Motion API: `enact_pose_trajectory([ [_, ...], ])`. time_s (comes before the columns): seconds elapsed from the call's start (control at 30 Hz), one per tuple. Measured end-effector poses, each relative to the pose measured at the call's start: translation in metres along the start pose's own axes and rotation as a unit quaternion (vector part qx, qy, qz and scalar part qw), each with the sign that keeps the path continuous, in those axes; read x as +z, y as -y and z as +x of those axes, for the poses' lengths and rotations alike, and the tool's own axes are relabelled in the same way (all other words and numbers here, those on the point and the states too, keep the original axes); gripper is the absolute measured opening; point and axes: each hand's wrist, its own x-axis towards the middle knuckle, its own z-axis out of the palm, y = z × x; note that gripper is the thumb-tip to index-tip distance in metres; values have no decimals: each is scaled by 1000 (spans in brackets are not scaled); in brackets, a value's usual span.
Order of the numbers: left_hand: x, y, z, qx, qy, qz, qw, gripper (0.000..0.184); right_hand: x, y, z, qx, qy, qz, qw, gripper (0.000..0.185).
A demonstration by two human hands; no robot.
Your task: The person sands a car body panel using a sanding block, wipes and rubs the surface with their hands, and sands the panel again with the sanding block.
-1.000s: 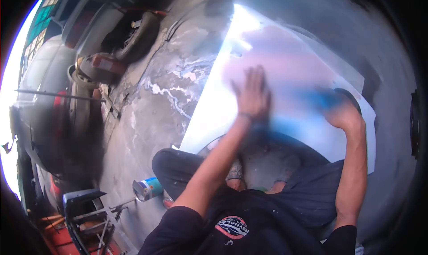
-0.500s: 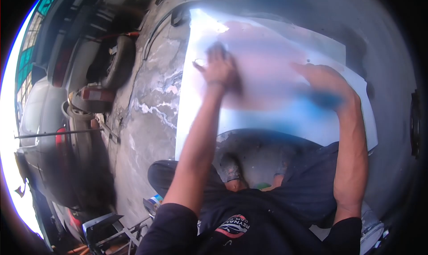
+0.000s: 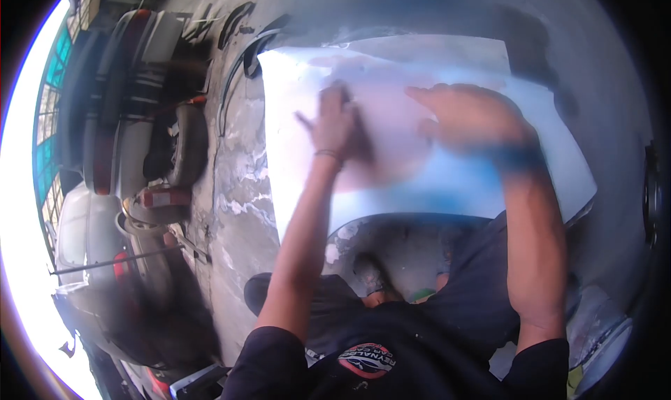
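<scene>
A large white panel [image 3: 293,183], likely a car body part, lies in front of my knees with a smeared pinkish patch [image 3: 391,131] on its middle. My left hand [image 3: 334,126] rests on the patch's left side, palm down, thumb spread away from the fingers. Something dark shows at its fingertips; blur hides whether it is shadow or an object. Over the right part of the panel, my right hand [image 3: 479,117] stretches its fingers leftward. Motion blurs it, and I cannot tell whether it touches the surface. A blue smear covers its wrist.
Bumpers [image 3: 105,120] and other car parts are stacked along the left. A silver car part with a red light [image 3: 87,225] stands below them. A dark curved strip [image 3: 234,85] lies on the stained concrete floor [image 3: 241,169]. My foot [image 3: 370,271] is below the panel's near edge.
My right hand has moved left across the panel, toward my left hand. My left hand stays on the patch. The camera view has shifted, so the panel appears lower.
</scene>
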Motion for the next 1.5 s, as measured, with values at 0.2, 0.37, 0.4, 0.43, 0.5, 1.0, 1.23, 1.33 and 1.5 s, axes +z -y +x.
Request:
enact_pose_trajectory([
  [0.2,27,58,49,-61,135,200,969,62,-36,-8,-17,72,46,-33,996,54],
  [0.37,37,-93,-11,79,85,109,987,65,-34,7,0,74,21,34,996,52],
  [0.4,28,-82,-12,92,79,109,987,65,-33,8,-2,69,21,33,997,52],
  [0.43,18,-70,-8,108,74,109,985,64,-32,8,-7,53,0,12,999,52],
  [0.5,-11,-33,8,-8,100,129,987,62,-33,1,-13,40,-21,-7,999,52],
  [1.0,4,-114,-77,183,102,67,976,63,-24,-27,9,95,0,-59,994,58],
  [1.23,11,-117,-12,180,100,69,976,65,-34,-39,6,161,30,10,986,58],
  [1.33,5,-108,-42,225,99,56,968,69,-24,-47,-1,173,-23,17,984,58],
  [1.5,-1,-111,-57,223,125,48,966,70,-37,-45,-7,156,1,-16,988,59],
])
